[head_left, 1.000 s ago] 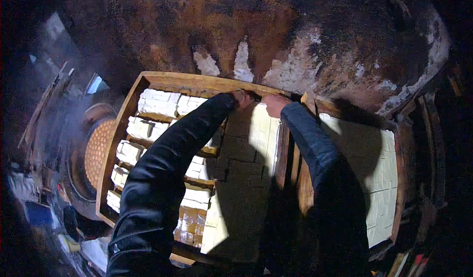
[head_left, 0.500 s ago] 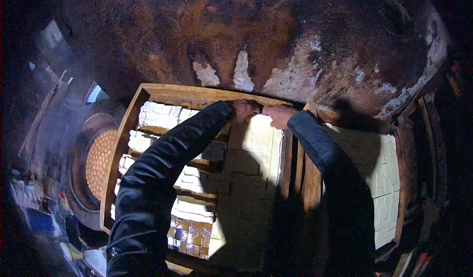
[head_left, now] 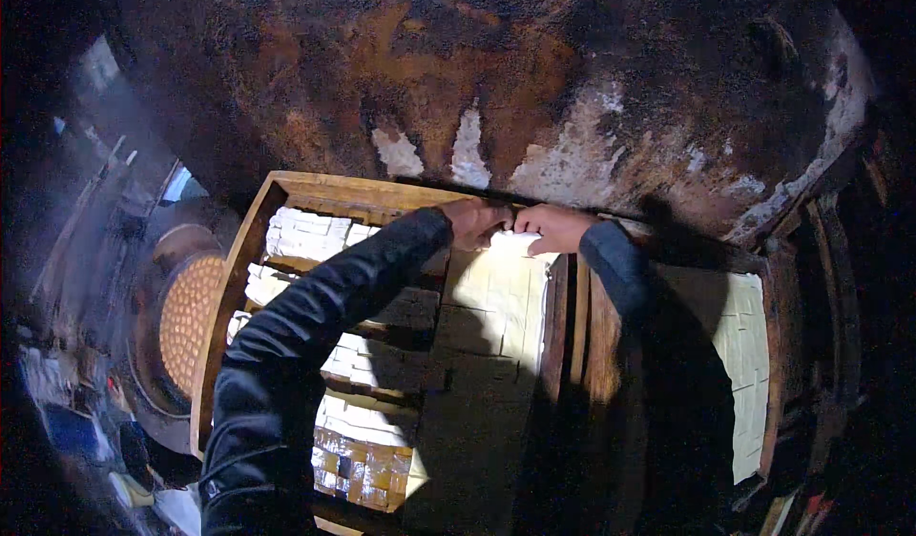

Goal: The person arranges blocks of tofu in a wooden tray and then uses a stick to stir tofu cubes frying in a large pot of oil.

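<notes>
Both my hands meet at the far edge of a wooden tray, over a pale, grid-marked sheet [head_left: 510, 298]. My left hand [head_left: 475, 221] has its fingers closed on the sheet's far edge. Beside it my right hand [head_left: 553, 228] pinches the same edge, thumb toward me. Between them the edge stands up in a small bright fold. To the left, rows of folded white pieces [head_left: 307, 236] lie on the tray's brown woven base [head_left: 363, 469]. My left forearm covers part of these rows, and shadow darkens the sheet's near part.
The tray's wooden rim [head_left: 372, 191] runs close under a stained, flaking wall [head_left: 468, 145]. On the right stands a second wooden tray [head_left: 778, 345] with another pale sheet [head_left: 749, 374]. A round dark vessel with a dotted orange-brown surface [head_left: 189, 326] is at left.
My hands have come slightly nearer to me, and the sheet's far edge now shows as a raised fold between them. The view has shifted a little.
</notes>
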`<state>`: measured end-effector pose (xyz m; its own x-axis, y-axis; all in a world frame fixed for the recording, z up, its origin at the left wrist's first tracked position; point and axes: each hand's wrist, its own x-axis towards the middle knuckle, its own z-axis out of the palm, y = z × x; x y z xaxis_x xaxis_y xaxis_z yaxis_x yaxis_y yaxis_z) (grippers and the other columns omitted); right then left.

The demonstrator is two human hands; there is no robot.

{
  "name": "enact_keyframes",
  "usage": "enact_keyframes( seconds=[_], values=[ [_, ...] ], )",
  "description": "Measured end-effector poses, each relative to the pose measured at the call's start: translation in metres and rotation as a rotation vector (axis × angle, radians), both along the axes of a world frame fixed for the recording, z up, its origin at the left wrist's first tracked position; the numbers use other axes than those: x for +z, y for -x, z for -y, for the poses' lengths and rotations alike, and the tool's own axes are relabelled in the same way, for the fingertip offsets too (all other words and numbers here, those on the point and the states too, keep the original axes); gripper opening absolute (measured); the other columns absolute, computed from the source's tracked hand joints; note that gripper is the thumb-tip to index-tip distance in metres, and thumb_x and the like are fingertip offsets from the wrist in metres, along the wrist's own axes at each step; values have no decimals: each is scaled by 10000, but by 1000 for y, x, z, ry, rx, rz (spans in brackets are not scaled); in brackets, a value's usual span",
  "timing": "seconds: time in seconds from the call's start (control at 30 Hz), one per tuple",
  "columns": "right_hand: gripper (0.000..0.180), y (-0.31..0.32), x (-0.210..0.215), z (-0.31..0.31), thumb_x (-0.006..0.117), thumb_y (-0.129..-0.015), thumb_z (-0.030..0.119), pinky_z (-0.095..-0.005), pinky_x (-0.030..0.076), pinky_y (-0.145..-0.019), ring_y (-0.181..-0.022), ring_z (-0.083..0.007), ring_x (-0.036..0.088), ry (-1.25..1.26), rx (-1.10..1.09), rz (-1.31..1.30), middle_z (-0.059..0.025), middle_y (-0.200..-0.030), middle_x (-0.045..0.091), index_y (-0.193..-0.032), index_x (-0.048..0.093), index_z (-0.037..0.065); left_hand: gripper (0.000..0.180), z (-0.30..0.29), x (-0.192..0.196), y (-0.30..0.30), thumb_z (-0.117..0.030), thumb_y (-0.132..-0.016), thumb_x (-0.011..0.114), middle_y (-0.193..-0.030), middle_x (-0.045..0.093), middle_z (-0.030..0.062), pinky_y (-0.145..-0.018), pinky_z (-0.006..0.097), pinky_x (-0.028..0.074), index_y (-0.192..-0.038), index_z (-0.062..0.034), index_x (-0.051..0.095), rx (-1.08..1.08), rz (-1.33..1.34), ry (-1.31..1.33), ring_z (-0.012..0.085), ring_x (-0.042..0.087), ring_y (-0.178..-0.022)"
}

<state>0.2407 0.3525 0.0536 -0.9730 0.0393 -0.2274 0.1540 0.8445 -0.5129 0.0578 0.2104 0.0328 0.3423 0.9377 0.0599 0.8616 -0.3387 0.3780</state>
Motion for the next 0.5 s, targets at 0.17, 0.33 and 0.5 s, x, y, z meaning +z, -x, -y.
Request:
enact_keyframes(
  seconds=[0.17, 0.33, 0.5],
  values=[
    [470, -12, -17, 9, 707, -776, 230, -390, 474, -866, -1028, -272, 595, -40, 65, 143, -150, -1088, 626, -1178, 550, 42, 522, -2, -10, -17, -177, -732, 709, -1011, 604, 123, -811, 429, 468, -1202, -115, 490, -63, -154, 245, 299, 587, -938],
    [543, -6, -8, 25, 678, -794, 263, -417, 395, -984, -1157, -333, 509, -167, 96, 188, -187, -1229, 546, -1262, 508, 45, 593, 11, -56, 14, -266, -750, 743, -1252, 509, 143, -951, 450, 420, -1261, -118, 483, -97, 281, 203, 322, 493, -1141],
    [546, -14, -16, 38, 643, -822, 273, -436, 361, -1020, -1165, -360, 491, -178, -12, 184, -206, -1242, 527, -1284, 487, 24, 611, 6, -42, 8, -323, -797, 678, -1141, 576, 193, -912, 470, 449, -1325, -120, 445, -35, -211, 254, 365, 549, -1069]
  ],
)
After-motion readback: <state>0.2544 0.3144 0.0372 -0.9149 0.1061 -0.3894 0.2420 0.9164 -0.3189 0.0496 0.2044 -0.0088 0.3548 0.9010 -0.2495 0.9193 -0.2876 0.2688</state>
